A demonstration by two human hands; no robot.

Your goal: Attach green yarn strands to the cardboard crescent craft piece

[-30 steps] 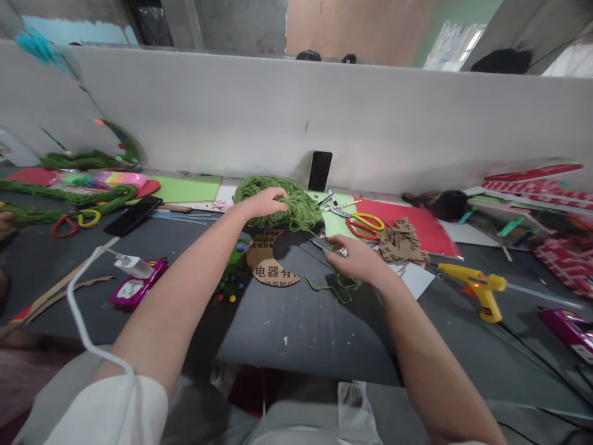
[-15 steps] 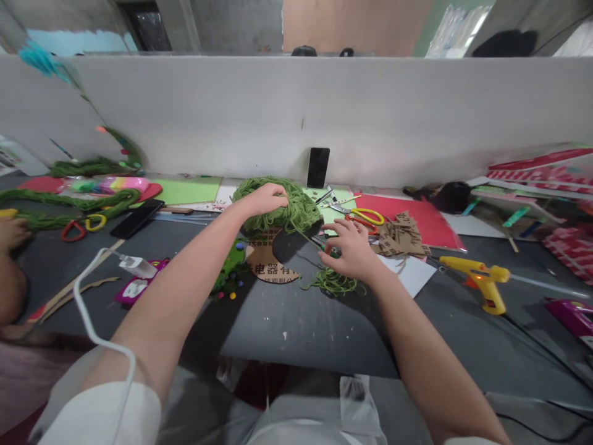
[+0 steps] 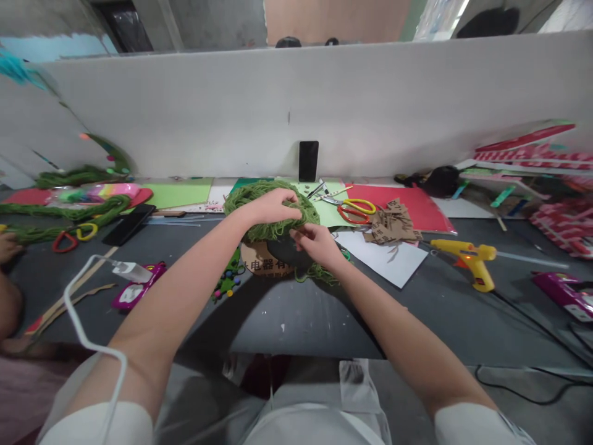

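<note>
A tangled bundle of green yarn (image 3: 241,201) lies over a cardboard piece (image 3: 259,256) with a cut-out curve and printed characters. My left hand (image 3: 278,207) rests on top of the bundle, its fingers bent and closed on the strands. At the bundle's near right edge, the thumb and fingers of my right hand (image 3: 317,244) are pinched together on the yarn. Loose green strands (image 3: 319,272) lie on the table under my right wrist. Beside my left forearm is a green piece with small colored balls (image 3: 228,279), partly hidden by the arm.
A phone (image 3: 308,161) leans against the white partition. Scissors (image 3: 356,207), torn cardboard (image 3: 393,222) and white paper (image 3: 384,259) lie to the right, before a yellow glue gun (image 3: 472,259). On the left are another phone (image 3: 128,225), a white cable (image 3: 78,327) and another person's hand (image 3: 9,247).
My right hand has moved left and away from me, from above the loose strands to the bundle's edge, and its fingers have closed. My left hand has shifted slightly over the yarn.
</note>
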